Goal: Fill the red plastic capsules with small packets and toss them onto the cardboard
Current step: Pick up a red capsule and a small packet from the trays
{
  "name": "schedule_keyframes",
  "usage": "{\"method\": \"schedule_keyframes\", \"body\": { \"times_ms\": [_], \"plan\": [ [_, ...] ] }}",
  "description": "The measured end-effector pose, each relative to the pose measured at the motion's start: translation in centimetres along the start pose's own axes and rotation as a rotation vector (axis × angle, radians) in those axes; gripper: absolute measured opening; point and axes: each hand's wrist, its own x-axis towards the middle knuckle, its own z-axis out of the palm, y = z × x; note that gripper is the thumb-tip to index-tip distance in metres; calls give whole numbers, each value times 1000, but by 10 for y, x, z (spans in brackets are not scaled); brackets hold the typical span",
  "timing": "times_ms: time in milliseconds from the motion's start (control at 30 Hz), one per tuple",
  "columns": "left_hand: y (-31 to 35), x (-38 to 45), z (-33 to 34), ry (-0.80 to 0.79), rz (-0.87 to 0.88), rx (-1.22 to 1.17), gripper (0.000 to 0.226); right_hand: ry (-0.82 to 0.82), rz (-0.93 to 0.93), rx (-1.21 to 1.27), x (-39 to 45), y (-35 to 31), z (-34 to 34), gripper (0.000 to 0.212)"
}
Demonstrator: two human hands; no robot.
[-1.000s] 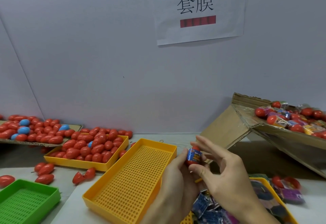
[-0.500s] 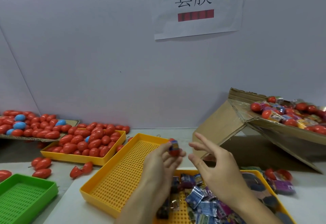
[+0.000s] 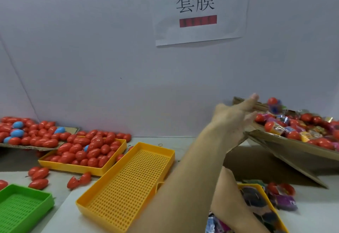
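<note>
My left hand [image 3: 236,120] reaches right across the table to the edge of the tilted cardboard [image 3: 286,146], fingers straight and holding nothing. Just beyond its fingertips a red capsule [image 3: 272,101] with a blue packet under it sits above the cardboard's back corner. Several filled red capsules [image 3: 293,135] and colourful packets lie piled on the cardboard. My right forearm [image 3: 231,196] lies over the yellow packet tray [image 3: 260,188]; its hand is hidden behind my left arm. Loose packets [image 3: 214,223] show at the bottom edge.
An empty yellow perforated tray [image 3: 128,177] lies in the middle. Behind it stands a yellow tray [image 3: 73,166] full of red capsules [image 3: 91,152]. A green tray [image 3: 22,207] is at the bottom left, with loose capsules [image 3: 38,174] nearby. Red and blue capsules [image 3: 27,135] cover a flat cardboard at far left.
My left hand swung from the centre to the right, up to the cardboard, and let go of the filled capsule. My right hand dropped down behind the left arm.
</note>
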Motion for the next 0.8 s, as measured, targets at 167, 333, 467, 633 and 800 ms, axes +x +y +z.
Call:
{"method": "schedule_keyframes", "body": {
  "times_ms": [167,333,467,633,800],
  "plan": [
    [-34,10,-78,352,269,371,18,-44,-25,13,0,-8,-4,19],
    [-26,6,-229,679,257,1075,14,-62,-57,-30,-2,-12,2,25],
    [-4,6,-327,806,136,1463,25,-70,-58,-29,0,-14,4,30],
    [18,22,-364,674,-59,1669,27,-60,-61,-43,2,-14,6,34],
    [7,31,-366,687,-99,1754,9,-43,-74,-76,4,-10,10,34]
  ]
}}
